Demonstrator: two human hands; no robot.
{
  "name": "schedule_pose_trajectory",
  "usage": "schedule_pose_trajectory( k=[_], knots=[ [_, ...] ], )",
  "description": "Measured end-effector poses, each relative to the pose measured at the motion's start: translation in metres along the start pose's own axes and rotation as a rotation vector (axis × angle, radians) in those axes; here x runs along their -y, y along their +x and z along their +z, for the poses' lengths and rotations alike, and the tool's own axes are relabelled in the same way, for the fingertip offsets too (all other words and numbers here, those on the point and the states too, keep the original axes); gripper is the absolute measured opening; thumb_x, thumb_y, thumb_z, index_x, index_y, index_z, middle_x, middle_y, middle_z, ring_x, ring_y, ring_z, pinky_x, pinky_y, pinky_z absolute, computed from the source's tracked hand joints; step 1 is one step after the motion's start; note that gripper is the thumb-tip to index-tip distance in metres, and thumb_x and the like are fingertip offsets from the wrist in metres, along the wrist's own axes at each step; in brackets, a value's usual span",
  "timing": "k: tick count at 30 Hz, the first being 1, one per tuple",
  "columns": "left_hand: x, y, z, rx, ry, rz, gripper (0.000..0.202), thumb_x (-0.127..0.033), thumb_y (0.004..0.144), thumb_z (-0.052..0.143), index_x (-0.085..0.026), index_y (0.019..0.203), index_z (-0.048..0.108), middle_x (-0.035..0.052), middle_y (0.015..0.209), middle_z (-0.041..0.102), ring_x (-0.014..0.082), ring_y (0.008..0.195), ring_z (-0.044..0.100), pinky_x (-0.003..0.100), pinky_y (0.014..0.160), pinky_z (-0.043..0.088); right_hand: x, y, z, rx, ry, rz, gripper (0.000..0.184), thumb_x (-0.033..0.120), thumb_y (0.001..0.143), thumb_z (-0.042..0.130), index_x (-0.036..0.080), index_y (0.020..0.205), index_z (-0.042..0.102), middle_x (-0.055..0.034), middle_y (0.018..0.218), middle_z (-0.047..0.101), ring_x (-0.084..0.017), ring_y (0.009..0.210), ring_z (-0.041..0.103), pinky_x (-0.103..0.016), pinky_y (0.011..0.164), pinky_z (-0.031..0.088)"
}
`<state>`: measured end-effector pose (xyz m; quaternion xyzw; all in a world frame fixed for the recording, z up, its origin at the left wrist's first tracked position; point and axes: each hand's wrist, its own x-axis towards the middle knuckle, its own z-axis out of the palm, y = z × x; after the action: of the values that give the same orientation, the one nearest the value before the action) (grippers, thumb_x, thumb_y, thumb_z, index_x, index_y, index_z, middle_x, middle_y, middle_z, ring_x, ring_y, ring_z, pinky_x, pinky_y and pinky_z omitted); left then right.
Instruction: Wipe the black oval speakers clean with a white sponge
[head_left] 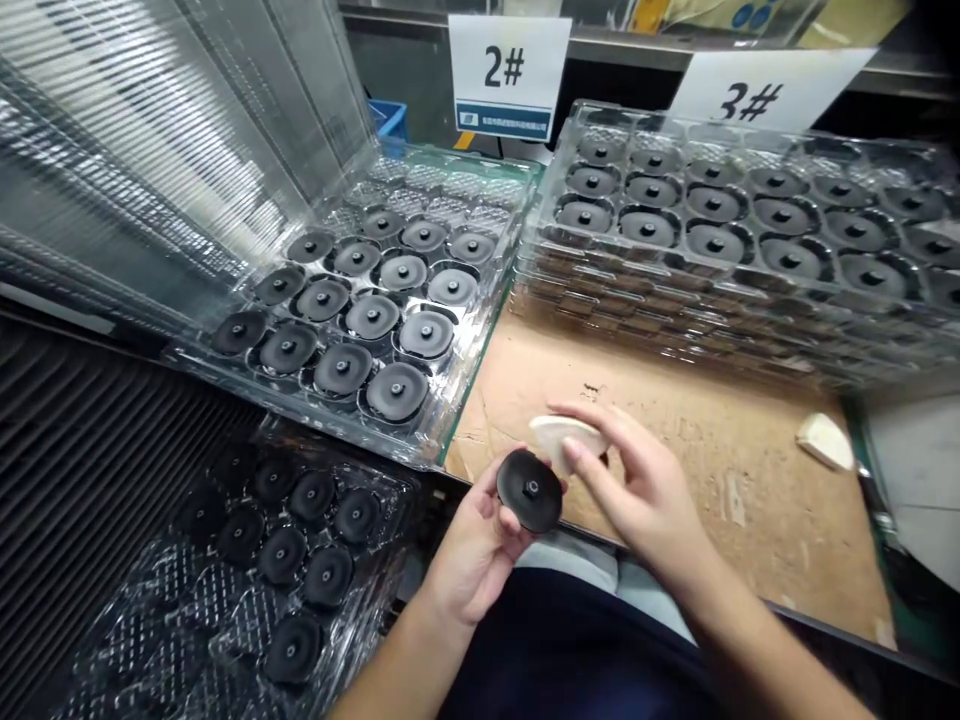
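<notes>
Left fingers [510,521] gripping black disc [529,490], right fingers [619,428] pinching white pad [556,432] (just beside the disc)

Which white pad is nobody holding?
The white pad lying on the brown board, near its right edge; the other white pad is pinched in the right hand.

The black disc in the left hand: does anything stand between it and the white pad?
No separate object is visible between the black disc and the white pad in the right hand. Only a fingertip of the left hand shows at the disc's right edge, near the pad.
</notes>
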<state>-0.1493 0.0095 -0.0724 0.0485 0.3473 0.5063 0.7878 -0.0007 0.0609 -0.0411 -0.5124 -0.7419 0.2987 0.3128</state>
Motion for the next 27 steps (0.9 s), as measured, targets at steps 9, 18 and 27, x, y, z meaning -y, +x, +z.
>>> schedule_pose_trajectory(
  k=[9, 18, 27],
  knots=[
    [-0.001, -0.01, 0.02, 0.026, 0.129, 0.031, 0.052, -0.04, 0.05, 0.086, -0.019, 0.095, 0.071, 0.0038, 0.09, 0.072, 0.0219, 0.096, 0.065, 0.031, 0.092, 0.048, 0.05, -0.017, -0.011, 0.054, -0.111, -0.243, 0.02, 0.018, 0.093, 0.041, 0.019, 0.103, 0.058, -0.0045, 0.083, 0.067, -0.019, 0.071, 0.061, -0.032, 0.065, 0.045],
    [0.013, -0.014, 0.048, 0.064, 0.162, -0.02, 0.051, -0.039, 0.047, 0.087, -0.023, 0.093, 0.073, 0.0001, 0.088, 0.073, 0.0157, 0.09, 0.066, 0.024, 0.09, 0.047, 0.046, -0.037, -0.033, -0.085, -0.08, -0.219, 0.022, 0.01, 0.09, 0.042, 0.009, 0.104, 0.059, -0.0079, 0.084, 0.067, -0.019, 0.07, 0.058, -0.034, 0.064, 0.041],
    [0.029, -0.009, 0.072, 0.128, 0.21, -0.152, 0.065, -0.036, 0.037, 0.09, -0.025, 0.099, 0.072, 0.0005, 0.097, 0.073, 0.0155, 0.089, 0.066, 0.023, 0.083, 0.049, 0.023, -0.079, -0.093, -0.002, -0.15, -0.132, 0.021, 0.008, 0.089, 0.045, 0.013, 0.104, 0.059, -0.0027, 0.08, 0.065, -0.014, 0.067, 0.054, -0.027, 0.064, 0.038]
  ],
)
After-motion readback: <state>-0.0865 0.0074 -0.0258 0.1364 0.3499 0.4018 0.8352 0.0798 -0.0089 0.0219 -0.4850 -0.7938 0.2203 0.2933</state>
